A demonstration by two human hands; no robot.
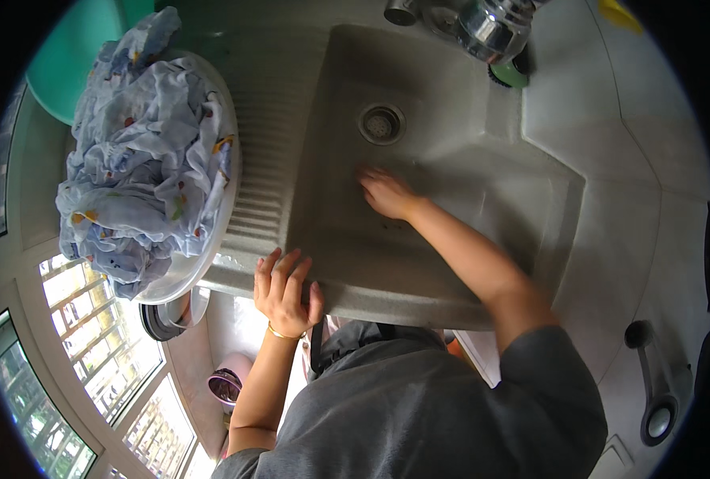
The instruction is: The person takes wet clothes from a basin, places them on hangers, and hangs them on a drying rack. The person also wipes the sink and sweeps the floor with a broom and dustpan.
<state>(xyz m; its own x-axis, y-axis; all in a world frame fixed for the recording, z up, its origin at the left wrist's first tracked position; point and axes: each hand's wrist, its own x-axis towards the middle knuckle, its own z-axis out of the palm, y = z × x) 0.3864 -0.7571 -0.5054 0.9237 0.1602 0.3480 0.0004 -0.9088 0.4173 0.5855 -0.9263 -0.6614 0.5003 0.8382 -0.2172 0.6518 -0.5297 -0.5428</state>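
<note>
My left hand [286, 293] rests on the front rim of a grey stone-like laundry sink [391, 299], its fingers spread over the edge. A gold-coloured bracelet [286, 333] circles that wrist. Inside the basin, my right hand [391, 193] is low over the floor with its fingertips pointing left, slightly blurred. Whether anything lies under its fingers is hidden. Just beyond it sits the round metal drain strainer [382, 124]. A few small dark specks [393, 226] show on the basin floor nearer to me.
Left of the basin, a white plastic tub [228, 197] heaped with wet-looking printed cloth [145, 161] stands on the ribbed washboard [262, 197]. Behind it is a green basin [70, 72]. A metal container [492, 33] and a green scrub brush [513, 73] occupy the back right corner.
</note>
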